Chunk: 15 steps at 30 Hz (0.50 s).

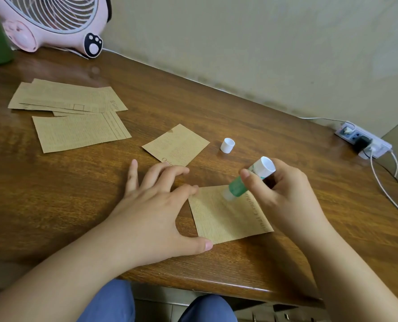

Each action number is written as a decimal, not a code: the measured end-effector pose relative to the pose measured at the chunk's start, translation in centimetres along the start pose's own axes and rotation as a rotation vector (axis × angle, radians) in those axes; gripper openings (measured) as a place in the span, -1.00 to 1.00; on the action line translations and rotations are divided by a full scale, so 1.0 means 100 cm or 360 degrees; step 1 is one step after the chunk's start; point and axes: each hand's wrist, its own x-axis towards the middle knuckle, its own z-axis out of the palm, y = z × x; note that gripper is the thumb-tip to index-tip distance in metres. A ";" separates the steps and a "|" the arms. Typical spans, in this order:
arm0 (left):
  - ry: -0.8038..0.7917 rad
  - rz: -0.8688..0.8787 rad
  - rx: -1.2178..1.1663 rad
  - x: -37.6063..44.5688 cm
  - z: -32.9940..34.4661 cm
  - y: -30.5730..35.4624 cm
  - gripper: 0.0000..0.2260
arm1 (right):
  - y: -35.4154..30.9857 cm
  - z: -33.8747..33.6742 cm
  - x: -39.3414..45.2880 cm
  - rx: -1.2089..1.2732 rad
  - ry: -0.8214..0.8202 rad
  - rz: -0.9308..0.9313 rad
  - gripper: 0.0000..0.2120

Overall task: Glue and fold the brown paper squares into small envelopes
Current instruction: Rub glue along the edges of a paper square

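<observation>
Fingers [254, 182] of right hand [284, 194] wrapped round green glue stick [249, 180], white tip pressed onto brown paper square [228, 217] near its far edge, stick tilted up and to the right. Fingers [156, 173] of left hand [153, 205] spread apart and straight, one fingertip on the square's far left corner, thumb pressing the near left corner flat against wooden surface [77, 194]. Second printed square [176, 145] lying just beyond the left hand, apart from the first. White cap [227, 145] standing loose to its right. Pile of larger printed brown sheets [72, 112] well off to the far left. Pink fan [53, 19] at the far corner, power strip [365, 142] at the right edge by the wall.
</observation>
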 end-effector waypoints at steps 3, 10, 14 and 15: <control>-0.0015 0.0004 0.0016 0.000 -0.001 0.000 -0.10 | -0.016 0.013 -0.002 0.0141 -0.0120 -0.0095 -0.82; -0.0017 0.0005 0.0027 0.000 -0.001 0.000 -0.10 | -0.009 0.020 -0.005 0.0011 -0.0139 -0.0148 -0.74; -0.0018 -0.0001 0.0009 0.000 0.000 0.000 -0.08 | 0.010 -0.001 -0.007 -0.0116 -0.0048 -0.0026 -0.79; -0.0020 0.0000 0.0006 0.000 0.000 0.000 -0.08 | 0.014 -0.005 -0.008 -0.0127 -0.0029 0.0012 -0.82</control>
